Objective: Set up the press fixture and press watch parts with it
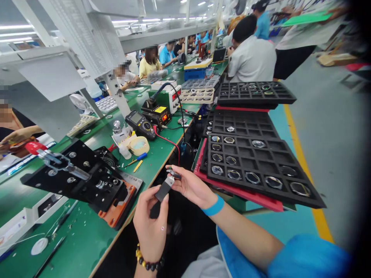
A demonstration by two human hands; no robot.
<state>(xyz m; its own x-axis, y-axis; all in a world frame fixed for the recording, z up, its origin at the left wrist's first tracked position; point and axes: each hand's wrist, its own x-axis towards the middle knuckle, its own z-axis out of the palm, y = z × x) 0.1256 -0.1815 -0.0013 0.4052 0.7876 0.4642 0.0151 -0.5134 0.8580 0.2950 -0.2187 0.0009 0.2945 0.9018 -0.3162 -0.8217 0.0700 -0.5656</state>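
Observation:
My left hand [150,224], with a beaded bracelet at the wrist, pinches a small black rectangular block [164,190] with a silvery end between thumb and fingers. Just beyond it, my right hand [193,187], a blue band around its wrist, grips a small dark rounded part [174,173] that looks like a watch case. The block's silvery end meets or nearly meets this part; which of the two, I cannot tell. Both hands are raised in front of the bench edge, above my lap. Fingers partly hide the dark part.
Left on the green bench [87,239] stands a black toggle-clamp fixture [84,173] with an orange base. Behind are a multimeter [141,124], a tape roll [139,146] and a blue-handled screwdriver [136,159]. Black compartment trays [261,158] with round watch parts are stacked at right. Co-workers sit further back.

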